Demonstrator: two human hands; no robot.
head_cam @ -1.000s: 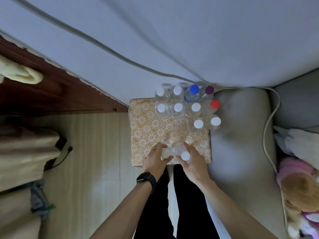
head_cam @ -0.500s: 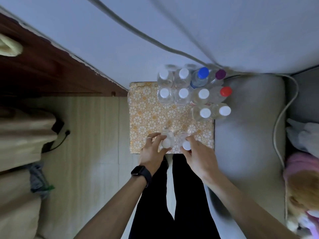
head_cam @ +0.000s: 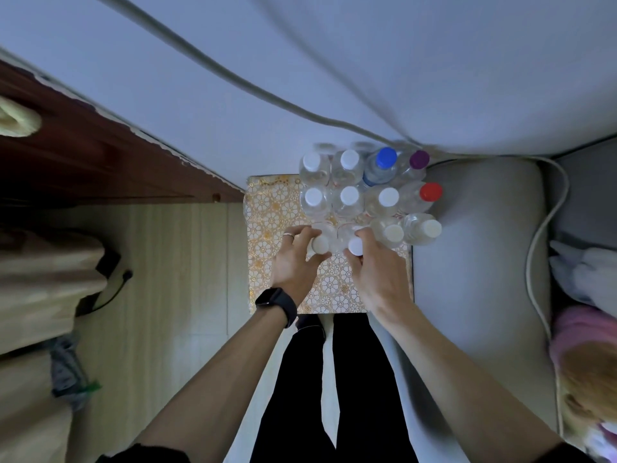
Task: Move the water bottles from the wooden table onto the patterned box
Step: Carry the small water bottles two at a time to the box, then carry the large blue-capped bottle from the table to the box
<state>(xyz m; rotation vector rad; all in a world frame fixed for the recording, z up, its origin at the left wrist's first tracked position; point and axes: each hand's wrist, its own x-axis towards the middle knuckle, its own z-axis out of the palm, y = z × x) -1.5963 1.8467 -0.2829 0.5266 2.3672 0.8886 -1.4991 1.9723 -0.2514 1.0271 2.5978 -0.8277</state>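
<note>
Head-camera view: a person's left hand curled round a clear white-capped plastic water bottle while the right hand gripped a second clear bottle. Both bottles stood upright, side by side, caps towards the lens, over the gold floral-patterned box. Just beyond the fingertips stood the rows of placed bottles, with the nearest row's gap straight ahead of both hands, the probable set-down spot.
</note>
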